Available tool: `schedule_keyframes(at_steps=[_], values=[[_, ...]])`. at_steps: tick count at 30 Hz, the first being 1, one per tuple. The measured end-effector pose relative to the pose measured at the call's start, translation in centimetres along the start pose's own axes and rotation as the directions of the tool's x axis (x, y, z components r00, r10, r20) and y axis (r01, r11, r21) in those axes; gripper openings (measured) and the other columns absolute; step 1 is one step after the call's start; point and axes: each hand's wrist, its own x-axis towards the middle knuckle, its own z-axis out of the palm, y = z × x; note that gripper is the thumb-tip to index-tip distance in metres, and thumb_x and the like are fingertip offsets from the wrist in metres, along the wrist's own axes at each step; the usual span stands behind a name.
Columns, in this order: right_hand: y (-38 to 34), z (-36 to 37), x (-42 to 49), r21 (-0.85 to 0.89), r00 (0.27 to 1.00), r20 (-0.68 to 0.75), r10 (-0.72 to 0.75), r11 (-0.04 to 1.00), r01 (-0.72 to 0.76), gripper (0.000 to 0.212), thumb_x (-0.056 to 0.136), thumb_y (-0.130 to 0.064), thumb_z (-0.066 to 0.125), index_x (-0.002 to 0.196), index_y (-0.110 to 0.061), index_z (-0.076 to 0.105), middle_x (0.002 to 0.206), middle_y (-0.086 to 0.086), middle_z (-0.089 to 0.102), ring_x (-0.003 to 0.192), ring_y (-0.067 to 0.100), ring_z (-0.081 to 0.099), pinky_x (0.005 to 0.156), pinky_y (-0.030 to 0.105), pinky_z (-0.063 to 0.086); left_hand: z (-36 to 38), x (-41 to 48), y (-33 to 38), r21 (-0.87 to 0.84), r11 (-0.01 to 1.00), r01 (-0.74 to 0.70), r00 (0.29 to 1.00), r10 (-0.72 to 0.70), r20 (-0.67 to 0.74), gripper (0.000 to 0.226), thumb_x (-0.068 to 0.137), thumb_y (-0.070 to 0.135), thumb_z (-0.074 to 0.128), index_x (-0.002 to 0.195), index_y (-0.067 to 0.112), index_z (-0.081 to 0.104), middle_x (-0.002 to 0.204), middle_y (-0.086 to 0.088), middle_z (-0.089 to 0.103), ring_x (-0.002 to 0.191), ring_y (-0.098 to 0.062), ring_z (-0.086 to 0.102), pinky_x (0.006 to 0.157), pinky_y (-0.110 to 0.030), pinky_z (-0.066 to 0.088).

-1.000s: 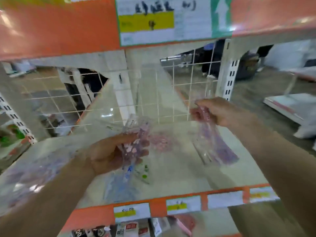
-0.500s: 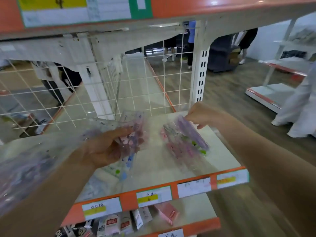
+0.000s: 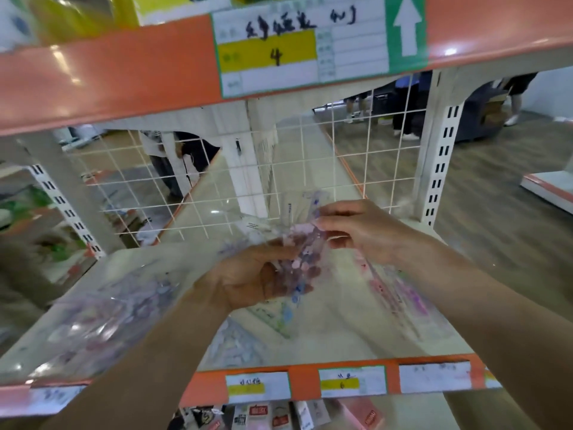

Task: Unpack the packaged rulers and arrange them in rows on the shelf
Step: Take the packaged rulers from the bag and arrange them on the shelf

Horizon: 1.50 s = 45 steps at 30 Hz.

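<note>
My left hand (image 3: 248, 280) grips a bunch of packaged rulers (image 3: 302, 265) in clear wrappers with pink and purple print, held above the white shelf (image 3: 341, 333). My right hand (image 3: 356, 231) pinches the top of one ruler in that bunch. A large clear plastic bag (image 3: 102, 308) with more rulers drapes over my left forearm. A row of rulers (image 3: 397, 293) lies on the shelf to the right, under my right forearm. More rulers (image 3: 279, 318) lie flat on the shelf below my left hand.
A white wire grid (image 3: 248, 187) backs the shelf, with a slotted upright (image 3: 440, 156) at the right. An orange shelf edge (image 3: 124, 66) with a label hangs overhead. Orange price strip (image 3: 310, 383) fronts the shelf; boxed goods (image 3: 279, 417) sit below. People stand beyond the grid.
My right hand left the rulers it laid on the right of the shelf and came back to the bunch in my left hand, pinching one ruler's top.
</note>
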Motion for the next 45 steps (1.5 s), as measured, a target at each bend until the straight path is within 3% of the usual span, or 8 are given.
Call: schedule_keyframes(at_steps=[6,10,17,26,33,37,39,45], values=[[0.2,0.8,0.8,0.028,0.998,0.032,0.053,0.998,-0.054,0.024,0.082,0.003,0.066,0.099,-0.015,0.063,0.074,0.001,0.067,0.060,0.010,0.064,0.057,0.022,0.053,-0.6,-0.6,0.3,0.019,1.000,-0.025,0.997,0.027,-0.070,0.038,0.076,0.005,0.060,0.114,0.010,0.065,0.106,-0.015,0.070,0.085,-0.025,0.071,0.079,-0.040,0.057],[0.6,1.2,1.0,-0.088,0.999,0.024,0.042,0.995,-0.040,0.007,0.082,-0.013,0.071,0.088,-0.013,0.069,0.072,0.002,0.067,0.063,0.011,0.064,0.056,0.020,0.050,-1.0,-0.7,0.4,-0.057,0.997,-0.059,0.991,0.052,-0.127,0.036,0.072,-0.002,0.060,0.107,0.005,0.062,0.090,-0.015,0.072,0.071,-0.026,0.072,0.068,-0.042,0.058],[0.6,2.1,1.7,-0.177,0.996,-0.092,-0.023,0.984,0.007,0.017,0.086,-0.029,0.068,0.079,-0.013,0.067,0.063,-0.004,0.063,0.059,0.010,0.058,0.054,0.021,0.048,-1.2,-1.3,0.4,0.102,0.995,-0.011,0.998,0.018,-0.068,0.036,0.080,-0.002,0.057,0.114,0.004,0.061,0.104,-0.019,0.070,0.085,-0.030,0.071,0.075,-0.043,0.059],[-0.4,-0.5,1.4,0.062,0.986,-0.150,-0.072,0.995,0.082,0.009,0.092,-0.014,0.059,0.092,-0.009,0.067,0.090,0.006,0.072,0.070,0.010,0.062,0.060,0.021,0.050,-1.5,-1.3,0.3,-0.009,0.999,-0.043,0.997,0.042,-0.063,0.044,0.077,-0.001,0.057,0.121,0.003,0.060,0.105,-0.018,0.070,0.086,-0.030,0.071,0.070,-0.040,0.060],[-3.3,-5.6,1.2,0.140,0.791,-0.566,-0.233,0.918,0.370,0.017,0.089,-0.002,0.056,0.086,-0.016,0.065,0.057,-0.002,0.064,0.055,0.015,0.063,0.060,0.030,0.055,-1.1,-2.0,0.7,0.082,0.996,-0.032,0.997,0.038,-0.072,0.040,0.077,-0.002,0.058,0.115,0.004,0.062,0.108,-0.018,0.070,0.087,-0.031,0.071,0.074,-0.042,0.059],[-2.7,-3.3,0.1,-0.049,0.958,-0.242,-0.151,0.988,0.143,0.007,0.085,-0.018,0.066,0.084,-0.011,0.065,0.060,0.000,0.053,0.051,0.011,0.045,0.045,0.020,0.041,0.0,-1.8,0.5,0.138,0.990,-0.031,0.998,0.038,-0.045,0.035,0.078,-0.002,0.059,0.111,0.004,0.066,0.111,-0.018,0.069,0.090,-0.032,0.070,0.073,-0.041,0.059],[-1.8,-1.9,-0.3,-0.059,1.000,-0.028,-0.013,0.998,0.011,0.032,0.075,-0.029,0.071,0.096,-0.005,0.068,0.066,-0.001,0.056,0.055,0.009,0.047,0.046,0.018,0.040,0.5,-1.8,0.4,0.164,0.986,-0.021,0.999,0.025,-0.021,0.039,0.078,-0.001,0.060,0.117,0.003,0.063,0.115,-0.019,0.067,0.094,-0.033,0.069,0.075,-0.041,0.059],[-1.4,-1.5,-0.3,-0.011,0.990,-0.129,-0.057,0.998,0.056,0.015,0.079,-0.007,0.072,0.092,0.002,0.071,0.066,0.003,0.058,0.055,0.008,0.047,0.046,0.017,0.040,1.2,-1.8,0.2,0.118,0.993,-0.028,0.999,0.026,0.021,0.030,0.079,0.002,0.059,0.105,0.010,0.072,0.111,-0.016,0.068,0.089,-0.033,0.069,0.076,-0.041,0.058]])
